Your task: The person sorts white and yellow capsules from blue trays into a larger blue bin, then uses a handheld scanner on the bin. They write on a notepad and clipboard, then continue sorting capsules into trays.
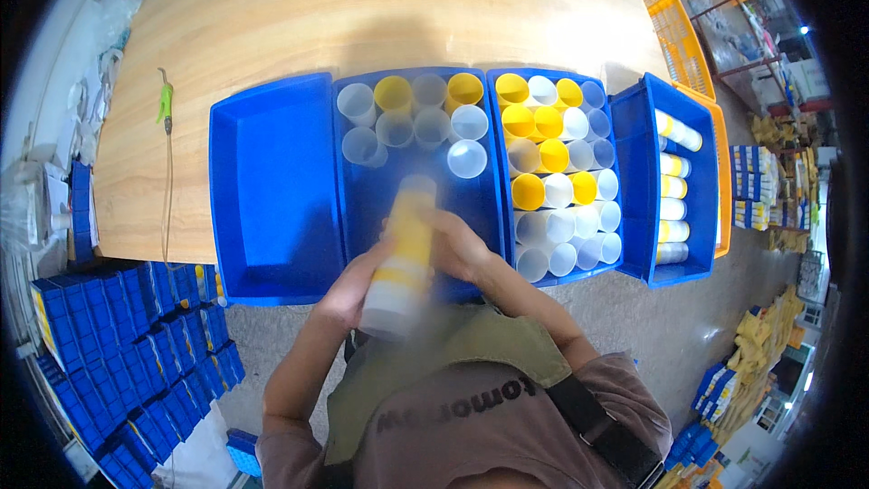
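Note:
A tube [405, 254], white with a yellow band, slants above the second blue bin [362, 218], smeared by motion. My left hand [351, 294] is closed on the tube's near left side. At its right side, my right hand [460, 246] grips farther up, its fingertips partly hidden and blurred. Beyond my hands, several upright tubes stand in that bin, some with yellow inside [465, 89] and others frosty white [467, 159]. To the right, a third blue bin [617, 218] is packed with upright yellow and white tubes [529, 191].
Left of my hands is a blue bin [276, 190] with nothing visible inside. At right, a tilted blue bin [640, 172] holds several lying tubes [673, 186]. A green-handled tool [165, 102] with a cord lies on the wooden table [272, 18]. Stacked blue bins [127, 344] stand lower left.

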A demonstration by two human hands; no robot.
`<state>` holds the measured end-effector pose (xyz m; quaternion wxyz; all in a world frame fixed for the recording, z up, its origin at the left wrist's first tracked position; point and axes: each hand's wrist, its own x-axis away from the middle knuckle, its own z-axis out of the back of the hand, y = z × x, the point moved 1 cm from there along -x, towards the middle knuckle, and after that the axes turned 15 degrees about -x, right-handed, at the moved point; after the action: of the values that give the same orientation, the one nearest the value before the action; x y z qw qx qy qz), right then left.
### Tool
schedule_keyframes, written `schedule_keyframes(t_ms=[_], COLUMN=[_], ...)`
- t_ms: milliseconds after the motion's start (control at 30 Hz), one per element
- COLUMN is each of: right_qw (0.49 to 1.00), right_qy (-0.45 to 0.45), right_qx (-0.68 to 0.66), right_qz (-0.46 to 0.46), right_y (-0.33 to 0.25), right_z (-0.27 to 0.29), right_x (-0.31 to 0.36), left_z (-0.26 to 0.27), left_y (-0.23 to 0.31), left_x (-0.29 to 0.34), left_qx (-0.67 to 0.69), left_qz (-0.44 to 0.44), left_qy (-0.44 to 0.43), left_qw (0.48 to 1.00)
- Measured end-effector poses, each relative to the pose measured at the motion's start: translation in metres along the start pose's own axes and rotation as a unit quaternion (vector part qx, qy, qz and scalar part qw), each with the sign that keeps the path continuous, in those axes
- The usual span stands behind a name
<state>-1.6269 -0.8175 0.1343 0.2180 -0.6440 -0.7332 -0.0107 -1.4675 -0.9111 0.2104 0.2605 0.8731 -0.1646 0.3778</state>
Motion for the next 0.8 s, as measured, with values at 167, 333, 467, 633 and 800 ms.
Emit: schedule_keyframes(t_ms=[167, 333, 467, 633, 800], right_qw=[0.974, 0.992, 0.922, 0.987, 0.970], right_qy=[0.113, 0.075, 0.143, 0.097, 0.104], right_qx=[-0.171, 0.058, 0.344, 0.091, 0.214], right_qz=[0.094, -0.078, 0.109, -0.096, 0.048], right_y=[0.004, 0.016, 0.010, 0.030, 0.033], right_z=[0.010, -0.011, -0.025, -0.025, -0.023], right_x=[-0.017, -0.020, -0.029, -0.028, -0.041], left_z=[0.012, 0.023, 0.028, 0.027, 0.033], left_y=[-0.002, -0.017, -0.022, -0.028, -0.033], left_x=[0.007, 0.010, 0.020, 0.033, 0.038], left_qx=[0.096, 0.054, 0.032, 0.062, 0.012], left_qz=[-0.059, -0.087, -0.086, -0.095, -0.093], left_qy=[-0.043, -0.026, -0.016, 0.026, 0.002], left_qw=[0.993, 0.994, 0.996, 0.993, 0.996])
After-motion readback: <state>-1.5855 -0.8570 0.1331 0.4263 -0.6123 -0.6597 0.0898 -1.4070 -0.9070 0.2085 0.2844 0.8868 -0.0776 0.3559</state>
